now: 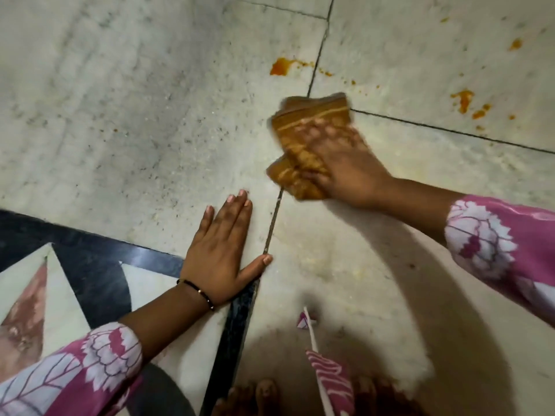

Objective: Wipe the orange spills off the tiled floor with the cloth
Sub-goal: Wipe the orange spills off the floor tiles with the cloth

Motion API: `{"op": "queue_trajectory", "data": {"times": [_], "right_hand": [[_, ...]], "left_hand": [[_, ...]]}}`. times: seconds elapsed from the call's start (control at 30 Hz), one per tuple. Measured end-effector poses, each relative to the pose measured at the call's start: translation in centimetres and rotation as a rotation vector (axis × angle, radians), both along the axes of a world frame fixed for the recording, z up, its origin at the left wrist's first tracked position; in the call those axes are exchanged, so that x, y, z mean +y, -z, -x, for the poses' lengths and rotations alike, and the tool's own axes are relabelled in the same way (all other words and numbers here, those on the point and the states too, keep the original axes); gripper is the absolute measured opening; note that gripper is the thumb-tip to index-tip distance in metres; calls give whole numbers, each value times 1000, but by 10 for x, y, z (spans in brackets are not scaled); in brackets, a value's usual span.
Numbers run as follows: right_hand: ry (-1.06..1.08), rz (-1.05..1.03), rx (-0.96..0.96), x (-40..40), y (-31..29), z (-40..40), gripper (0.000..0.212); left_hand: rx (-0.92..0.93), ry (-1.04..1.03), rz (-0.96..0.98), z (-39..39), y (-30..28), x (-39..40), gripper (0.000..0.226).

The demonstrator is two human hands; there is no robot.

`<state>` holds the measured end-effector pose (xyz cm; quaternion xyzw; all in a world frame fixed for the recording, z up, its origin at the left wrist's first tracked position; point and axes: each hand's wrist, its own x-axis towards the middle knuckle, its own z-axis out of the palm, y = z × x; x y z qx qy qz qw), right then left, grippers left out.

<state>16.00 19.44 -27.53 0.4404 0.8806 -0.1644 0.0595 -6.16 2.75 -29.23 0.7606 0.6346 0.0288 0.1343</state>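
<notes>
Fingers press cloth onto tiled floor near orange spills

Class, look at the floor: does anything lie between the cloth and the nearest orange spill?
Nothing visible does. The cloth, under the right hand, has only bare tile and a grout line between it and the orange spill just beyond.

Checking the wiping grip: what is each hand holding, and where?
The right hand presses the folded cloth from above, fingers spread over its near half. The left hand holds nothing, flat on the floor.
</notes>
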Motion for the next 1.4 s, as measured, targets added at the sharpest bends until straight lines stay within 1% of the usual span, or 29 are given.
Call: {"op": "queue_trajectory", "data": {"times": [0.07, 0.13, 0.17, 0.27, 0.3, 0.33, 0.37, 0.4, 0.43, 0.47, 0.53, 0.57, 0.6, 0.63, 0.7, 0.77, 0.8, 0.83, 0.87, 0.9, 0.97, 1.03, 1.1, 1.13, 1.2, 1.27, 1.37, 1.4], "right_hand": [[163, -98, 0, -15, 0, -31, 81], [161, -145, -33, -57, 1, -61, 73], [96, -132, -34, -82, 0, -73, 69], [-242, -84, -88, -140, -3, -113, 62], [-303, -69, -118, -149, -5, -132, 62], [-321, -51, -136, -154, -7, -151, 62], [-286, -35, -151, -155, -9, -169, 62], [-199, -3, -174, -155, -14, -185, 63], [-83, 41, -190, -152, -19, -196, 64], [61, 83, -207, -150, -25, -204, 66], [310, 87, -215, -141, -29, -204, 77], [373, 84, -238, -142, -29, -201, 84], [377, 96, -272, -142, -30, -193, 89], [338, 114, -307, -145, -34, -186, 92], [181, 144, -346, -160, -42, -179, 91], [-27, 150, -367, -189, -48, -197, 80], [-94, 170, -402, -203, -53, -215, 73], [-117, 181, -444, -214, -58, -235, 68], [-93, 192, -481, -223, -62, -255, 66], [-4, 218, -495, -227, -66, -270, 66], [225, 164, -449, -220, -66, -287, 69], [448, 224, -468, -197, -55, -283, 72], [496, 176, -410, -171, -45, -262, 84], [477, 159, -368, -163, -45, -250, 89], [304, 133, -341, -162, -43, -233, 92], [112, 87, -342, -184, -47, -234, 85], [23, 160, -322, -244, -48, -283, 66], [23, 169, -342, -257, -48, -310, 64]], "left_hand": [[-4, 6, 4, 1, 1, -1, 84], [0, 11, 7, 1, 3, -1, 84], [2, 14, 5, 0, 3, -1, 84], [-18, 17, -9, 0, 3, -1, 83], [-33, 12, -20, 0, 2, -1, 82], [-43, 4, -31, -1, 0, -1, 81], [-55, 10, -46, -4, -2, 0, 78], [-70, 58, -69, -11, -3, 2, 75], [-82, 154, -93, -20, -5, 5, 72], [-95, 295, -111, -35, -7, 10, 71], [-99, 553, -133, -69, -8, 27, 71], [-97, 620, -136, -88, -9, 37, 73], [-80, 645, -127, -103, -10, 47, 75], [-48, 651, -109, -115, -11, 54, 79], [48, 650, -71, -125, -4, 61, 84], [89, 666, -60, -126, 4, 59, 85], [87, 668, -64, -125, 7, 58, 85], [85, 664, -64, -124, 9, 57, 84], [81, 659, -59, -124, 9, 57, 83], [73, 657, -51, -123, 7, 56, 83], [52, 663, -31, -123, 3, 58, 82], [51, 653, 1, -121, 1, 57, 81], [48, 650, 4, -122, -1, 55, 79], [49, 649, 0, -124, -1, 54, 79], [39, 632, -25, -123, 3, 53, 78], [30, 632, -32, -124, 2, 50, 79], [72, 622, 65, -127, -6, 55, 89], [104, 630, 104, -128, -11, 58, 95]]}}
